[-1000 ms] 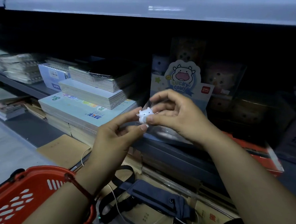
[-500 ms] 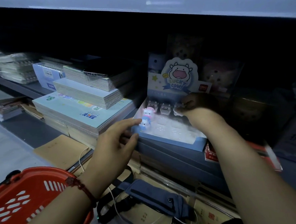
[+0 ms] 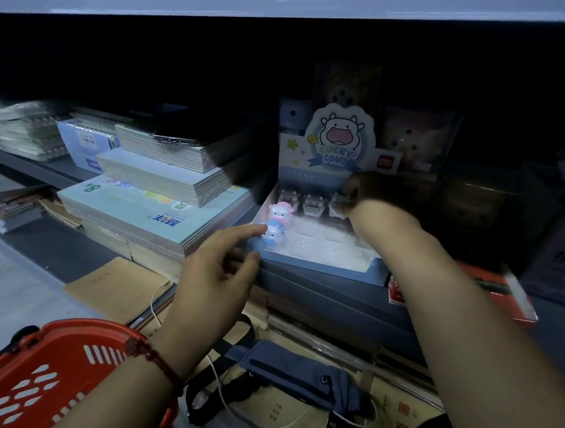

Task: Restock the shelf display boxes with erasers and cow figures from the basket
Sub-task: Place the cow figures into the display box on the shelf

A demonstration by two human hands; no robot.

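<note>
Seating a white cow figure [image 3: 338, 204] at the right end of the back row of the display box [image 3: 327, 272], centre-right of the frame, with the right hand [image 3: 372, 191] curled down over it and apparently pinching its top; too deep in shadow to read the exact finger contact. Hovering the left hand [image 3: 212, 277] at the box's near-left corner, loosely spread, holding nothing, index tip just beside or touching the blue cow [image 3: 272, 236]; cannot tell which. Behind that, a pink cow [image 3: 281, 212], then two more white cows [image 3: 313, 203] along the back.

Likely light, hard, smooth little mouldings: easy to lift, just as easy to tip or flick out of a shallow pocket. Best taken by the sides of the head between thumb and forefinger, lowered straight down, released only once settled. No squeeze needed.

Plenty of empty clear pockets [image 3: 329, 244] in the middle and front rows. Tight at the back, though: header card [image 3: 336, 141] directly behind the knuckles, upper shelf edge [image 3: 295, 4] overhead. Notebook stack [image 3: 152, 215] close against the box's left, red basket [image 3: 53, 376] at lower left for the next pick. Safest exit up and toward the bottom of the frame, clear of the neighbouring cows
</note>
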